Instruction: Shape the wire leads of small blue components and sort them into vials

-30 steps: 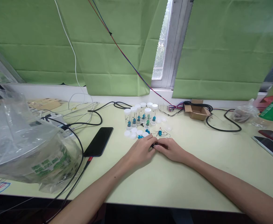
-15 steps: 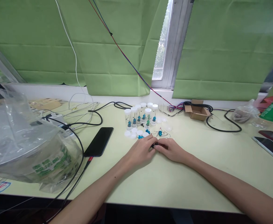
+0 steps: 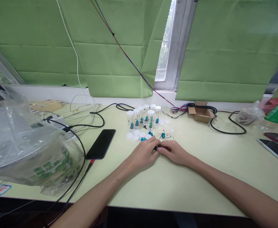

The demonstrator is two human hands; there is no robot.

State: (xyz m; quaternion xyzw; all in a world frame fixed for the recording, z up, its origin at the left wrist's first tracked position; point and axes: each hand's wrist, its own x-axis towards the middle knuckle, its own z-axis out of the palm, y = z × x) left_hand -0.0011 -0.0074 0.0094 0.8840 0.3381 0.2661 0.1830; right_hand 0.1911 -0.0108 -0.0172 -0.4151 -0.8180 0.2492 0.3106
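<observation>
Fingertips of left hand (image 3: pixel 145 151) and right hand (image 3: pixel 174 152) meet, pinching a small black piece (image 3: pixel 156 147), mostly hidden, between them. At its eleven o'clock, clear cylindrical vials (image 3: pixel 130 117) under smooth white caps (image 3: pixel 151 112) hold blue parts (image 3: pixel 137 123), one green (image 3: pixel 150 125); at two, a cardboard box (image 3: pixel 201 114) gapes, flap up.

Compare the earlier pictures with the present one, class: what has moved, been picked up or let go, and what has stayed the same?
Nothing has visibly moved, and nothing was taken hold of or let go. The left hand and right hand still hold the small dark piece between them; the capped tubes still stand beyond, and the black phone lies as before.
</observation>
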